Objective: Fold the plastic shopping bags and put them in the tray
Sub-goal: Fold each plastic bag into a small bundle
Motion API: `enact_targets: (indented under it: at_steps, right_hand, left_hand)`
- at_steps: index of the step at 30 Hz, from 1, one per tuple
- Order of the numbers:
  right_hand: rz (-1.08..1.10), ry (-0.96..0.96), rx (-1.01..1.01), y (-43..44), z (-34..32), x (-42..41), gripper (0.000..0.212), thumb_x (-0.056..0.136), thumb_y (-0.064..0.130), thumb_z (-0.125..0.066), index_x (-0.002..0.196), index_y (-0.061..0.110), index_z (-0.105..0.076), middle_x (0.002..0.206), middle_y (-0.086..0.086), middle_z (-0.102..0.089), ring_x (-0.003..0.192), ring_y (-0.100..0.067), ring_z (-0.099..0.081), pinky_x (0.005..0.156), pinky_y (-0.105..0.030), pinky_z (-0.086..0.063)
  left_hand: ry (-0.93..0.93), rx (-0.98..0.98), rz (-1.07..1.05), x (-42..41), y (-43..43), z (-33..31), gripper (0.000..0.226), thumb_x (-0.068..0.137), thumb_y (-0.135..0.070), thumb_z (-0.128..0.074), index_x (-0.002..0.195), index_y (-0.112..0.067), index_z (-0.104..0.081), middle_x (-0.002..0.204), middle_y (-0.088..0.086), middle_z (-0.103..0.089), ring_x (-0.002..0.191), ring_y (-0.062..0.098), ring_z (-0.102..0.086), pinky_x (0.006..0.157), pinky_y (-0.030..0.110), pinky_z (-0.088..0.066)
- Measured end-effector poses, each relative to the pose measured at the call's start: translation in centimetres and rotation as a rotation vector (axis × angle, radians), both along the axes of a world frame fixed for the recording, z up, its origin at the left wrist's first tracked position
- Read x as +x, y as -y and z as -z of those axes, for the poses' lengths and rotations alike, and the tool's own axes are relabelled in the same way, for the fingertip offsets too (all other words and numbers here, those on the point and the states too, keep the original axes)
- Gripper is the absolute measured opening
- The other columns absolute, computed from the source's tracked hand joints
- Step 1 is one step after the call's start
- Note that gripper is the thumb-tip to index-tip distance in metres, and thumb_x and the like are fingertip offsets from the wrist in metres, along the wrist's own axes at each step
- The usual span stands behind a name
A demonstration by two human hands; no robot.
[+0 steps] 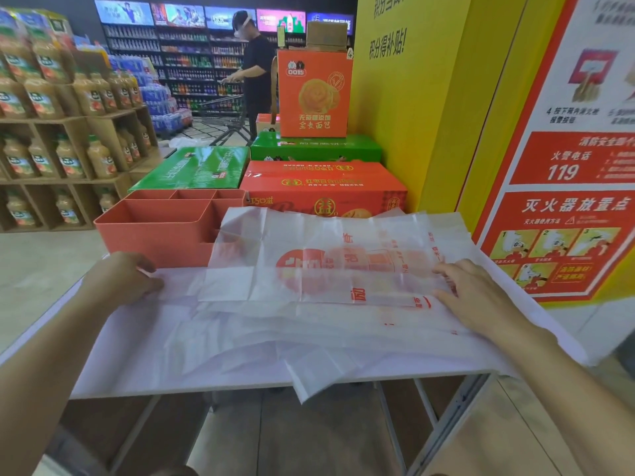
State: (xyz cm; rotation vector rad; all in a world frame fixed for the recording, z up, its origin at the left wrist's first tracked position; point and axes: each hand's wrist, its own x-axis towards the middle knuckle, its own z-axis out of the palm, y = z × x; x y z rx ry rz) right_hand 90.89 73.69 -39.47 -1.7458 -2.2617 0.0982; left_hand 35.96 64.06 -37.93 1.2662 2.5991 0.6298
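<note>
A translucent white plastic bag with red print (330, 266) is raised off the white table (144, 369), folded over along its length. My left hand (120, 280) pinches its left end near the table's left edge. My right hand (481, 297) grips its right end, fingers curled on the plastic. Under it lie several more flat plastic bags (309, 341), one corner hanging over the front edge. The salmon-red tray (151, 228) with several compartments stands at the table's back left, partly hidden by the raised bag.
Red and green cartons (323, 187) are stacked behind the table, an orange box (314, 94) on top. A yellow wall with a red fire-safety poster (567, 187) stands at right. Shelves of juice bottles (62, 125) are at left. A person with a shopping cart (254, 70) stands far back.
</note>
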Motion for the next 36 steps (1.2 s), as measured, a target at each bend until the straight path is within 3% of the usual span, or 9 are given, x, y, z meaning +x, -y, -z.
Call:
enact_targets:
  at_steps: [4,7,10,14,17,21,26,32,36]
  right_hand:
    - [0.007,0.058,0.032,0.5,-0.4,-0.6,0.043,0.102,0.03,-0.054,0.145,0.027,-0.047,0.139,-0.001,-0.045,0.126,-0.023,-0.043,0.101,-0.038,-0.043]
    - [-0.002,0.137,0.132,1.1,-1.0,-2.1,0.042,0.102,0.025,-0.047,0.144,0.027,-0.048,0.137,0.002,-0.044,0.123,-0.023,-0.039,0.101,-0.039,-0.04]
    - [-0.082,0.142,0.188,2.2,-2.2,-4.8,0.042,0.101,0.026,-0.047,0.143,0.026,-0.049,0.138,0.003,-0.046,0.123,-0.023,-0.038,0.101,-0.039,-0.036]
    - [-0.251,0.086,0.151,3.5,-3.0,-9.2,0.046,0.103,0.034,-0.046,0.148,0.027,-0.044,0.15,0.006,-0.043,0.136,-0.021,-0.037,0.115,-0.038,-0.03]
    - [-0.369,0.077,0.085,4.1,-2.5,-11.6,0.051,0.104,0.043,-0.044,0.153,0.031,-0.037,0.16,0.009,-0.036,0.146,-0.019,-0.03,0.122,-0.038,-0.021]
    - [-0.385,0.158,-0.042,4.3,-1.3,-12.8,0.061,0.104,0.057,-0.033,0.16,0.035,-0.02,0.169,0.007,-0.016,0.156,-0.02,-0.009,0.127,-0.044,-0.005]
    - [-0.394,0.243,-0.191,3.8,0.8,-12.3,0.063,0.101,0.067,-0.011,0.159,0.045,0.002,0.167,0.014,0.013,0.154,-0.019,0.018,0.125,-0.049,0.009]
    - [-0.309,0.237,-0.244,3.3,0.7,-9.6,0.065,0.1,0.069,-0.009,0.159,0.046,0.005,0.165,0.019,0.015,0.153,-0.014,0.02,0.125,-0.048,0.009]
    - [-0.239,0.243,-0.28,3.1,0.8,-7.3,0.085,0.082,0.081,0.004,0.158,0.044,0.01,0.163,0.021,0.021,0.151,-0.014,0.028,0.125,-0.046,0.013]
  left_hand:
    - [-0.31,0.011,0.011,0.5,0.3,0.1,0.042,0.079,-0.036,-0.074,0.118,-0.024,-0.067,0.112,0.011,-0.063,0.103,0.04,-0.058,0.084,0.047,-0.053]
    - [-0.479,0.192,0.141,4.3,0.2,-0.7,0.029,0.088,-0.028,-0.066,0.115,-0.017,-0.066,0.111,0.018,-0.06,0.099,0.045,-0.055,0.08,0.049,-0.05]
    - [-0.533,0.33,0.348,9.9,0.3,-1.6,0.025,0.088,-0.025,-0.069,0.112,-0.02,-0.07,0.115,0.012,-0.066,0.098,0.044,-0.057,0.079,0.048,-0.047]
    - [-0.357,0.293,0.706,16.2,-0.1,-1.9,0.036,0.097,-0.037,-0.059,0.13,-0.022,-0.064,0.136,0.002,-0.061,0.123,0.029,-0.056,0.102,0.042,-0.043]
    - [-0.358,0.203,0.799,18.8,-0.9,-1.2,0.045,0.101,-0.044,-0.049,0.143,-0.029,-0.052,0.154,-0.002,-0.045,0.14,0.024,-0.043,0.114,0.038,-0.031]
    - [-0.396,-0.008,0.815,19.1,-1.8,0.8,0.06,0.093,-0.068,-0.024,0.146,-0.042,-0.038,0.162,-0.006,-0.029,0.148,0.026,-0.029,0.117,0.05,-0.028]
    - [-0.289,-0.224,0.778,18.4,-1.4,2.8,0.067,0.096,-0.072,-0.017,0.157,-0.047,-0.005,0.167,-0.013,0.007,0.155,0.024,0.008,0.123,0.054,0.003]
    - [-0.291,-0.269,0.723,16.3,-0.8,2.5,0.069,0.096,-0.07,-0.016,0.158,-0.043,-0.002,0.166,-0.013,0.009,0.154,0.02,0.009,0.124,0.051,0.005]
    - [-0.287,-0.336,0.707,15.4,-0.3,2.4,0.07,0.095,-0.073,-0.012,0.157,-0.045,0.005,0.165,-0.014,0.014,0.153,0.019,0.015,0.123,0.052,0.008]
